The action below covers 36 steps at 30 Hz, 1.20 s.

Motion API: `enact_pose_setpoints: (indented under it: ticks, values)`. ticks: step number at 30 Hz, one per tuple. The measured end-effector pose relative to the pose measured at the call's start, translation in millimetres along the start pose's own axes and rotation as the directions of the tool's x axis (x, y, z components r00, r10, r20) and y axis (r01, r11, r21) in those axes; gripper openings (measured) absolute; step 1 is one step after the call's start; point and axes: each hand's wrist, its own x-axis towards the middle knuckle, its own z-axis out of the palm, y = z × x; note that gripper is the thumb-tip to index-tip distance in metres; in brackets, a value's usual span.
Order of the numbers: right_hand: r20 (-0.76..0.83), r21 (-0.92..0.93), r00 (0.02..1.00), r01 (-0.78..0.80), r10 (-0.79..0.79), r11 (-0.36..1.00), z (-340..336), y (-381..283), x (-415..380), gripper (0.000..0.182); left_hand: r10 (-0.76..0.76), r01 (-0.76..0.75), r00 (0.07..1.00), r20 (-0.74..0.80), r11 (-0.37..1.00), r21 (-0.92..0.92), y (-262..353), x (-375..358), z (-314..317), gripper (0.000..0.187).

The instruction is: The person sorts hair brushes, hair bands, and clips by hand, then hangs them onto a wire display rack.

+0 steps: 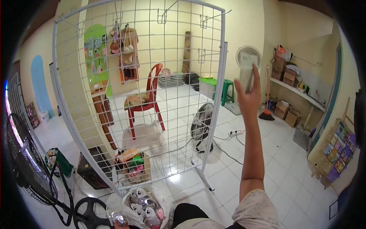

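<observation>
My right hand (249,93) is raised at the right of the white wire grid rack (222,76), fingers wrapped round a pale, translucent packet (248,70) whose contents are blurred. Low at the bottom edge, my left hand (121,226) shows only in part, next to a clear wrapped item (119,218); how its fingers sit is hidden. Beside it lies an open plastic bag (167,202) filled with several wrapped dark and pink pieces (146,208). Empty wire hooks (162,16) hang on the upper part of the rack.
Behind the rack are a red chair (152,97), a floor fan (202,122) and a cardboard box of goods (135,168). A large black fan (28,160) stands at left. Cables and a power strip (235,132) lie on the floor near a broom (267,113).
</observation>
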Motion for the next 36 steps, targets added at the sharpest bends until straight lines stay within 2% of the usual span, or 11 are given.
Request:
enact_pose_setpoints:
  ticks: [2, 6, 15, 18, 24, 28, 30, 34, 35, 36]
  values:
    - [0.02, -0.1, 0.999, -0.027, 0.029, 0.995, 11.1, -6.9, 43.8, 0.075, 0.019, -0.019, 1.0, -0.005, 0.999, -0.048, 1.7, -15.0, 16.2, 0.048]
    - [0.044, -0.292, 0.99, -0.118, 0.137, 0.949, 36.0, -7.1, 111.3, 0.081, 0.011, -0.011, 1.0, -0.026, 1.0, 0.007, -5.5, -10.3, 22.3, 0.048]
    - [0.037, -0.485, 0.994, -0.075, 0.106, 0.871, 63.2, -16.5, 151.3, 0.083, 0.012, -0.01, 0.998, -0.06, 0.999, 0.035, -11.8, -7.9, 35.0, 0.046]
    - [0.048, -0.471, 0.997, -0.025, 0.054, 0.882, 65.1, -14.6, 154.3, 0.084, 0.01, -0.007, 0.998, -0.063, 0.999, 0.046, -12.2, -6.9, 37.4, 0.046]
    - [0.133, -0.539, 0.982, -0.044, 0.136, 0.841, 56.8, -23.9, 149.4, 0.084, 0.01, -0.006, 0.998, -0.064, 0.998, 0.062, -12.1, -5.7, 39.3, 0.045]
    - [0.214, -0.457, 0.96, -0.065, 0.181, 0.887, 65.4, -17.3, 154.4, 0.087, 0.012, -0.007, 0.998, -0.063, 0.997, 0.071, -12.8, -6.3, 37.7, 0.044]
    - [0.29, -0.445, 0.93, -0.076, 0.224, 0.892, 78.9, -8.0, 163.7, 0.089, 0.017, -0.012, 0.998, -0.065, 0.997, 0.074, -11.8, -8.3, 36.7, 0.044]
    - [0.546, -0.423, 0.774, -0.076, 0.321, 0.903, 114.3, 36.9, 185.8, 0.102, 0.035, -0.031, 0.998, -0.057, 0.996, 0.083, -11.3, -10.8, 36.2, 0.043]
    - [0.614, -0.341, 0.728, -0.104, 0.305, 0.934, 110.4, 38.7, 186.2, 0.104, 0.044, -0.039, 0.998, -0.05, 0.995, 0.09, -11.1, -9.8, 37.5, 0.043]
    - [0.603, -0.358, 0.742, -0.075, 0.292, 0.931, 106.3, 40.2, 186.9, 0.102, 0.052, -0.047, 0.998, -0.043, 0.994, 0.1, -10.9, -7.7, 39.6, 0.043]
